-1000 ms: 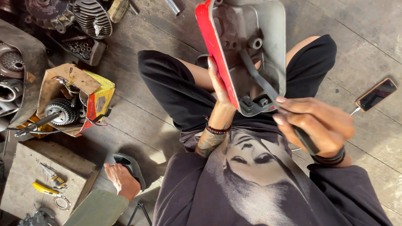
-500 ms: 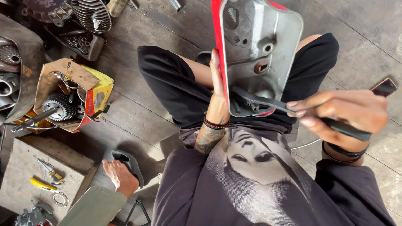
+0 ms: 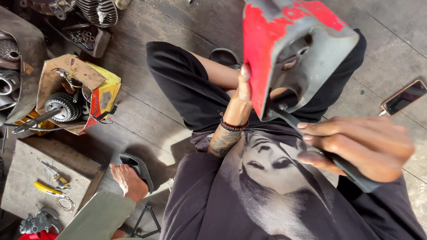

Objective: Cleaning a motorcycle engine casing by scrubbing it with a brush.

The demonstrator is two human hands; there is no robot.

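Over the lap, left fingers (image 3: pixel 244 75) grip the red panel (image 3: pixel 284 49) edge; right fingers (image 3: pixel 316 143) clasp a dark tool handle (image 3: pixel 342 166).

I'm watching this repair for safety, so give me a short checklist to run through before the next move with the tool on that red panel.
1. Left hand steadying the red panel at its edge: ok.
2. Right hand closed around the black tool handle: ok.
3. Tool tip seated on a fastener: cannot tell, it is hidden inside the panel.
4. Left fingers clear of the tool's path: cannot tell.
5. Phone lying apart on the floor: ok.
6. Other person's foot apart from the work: ok.
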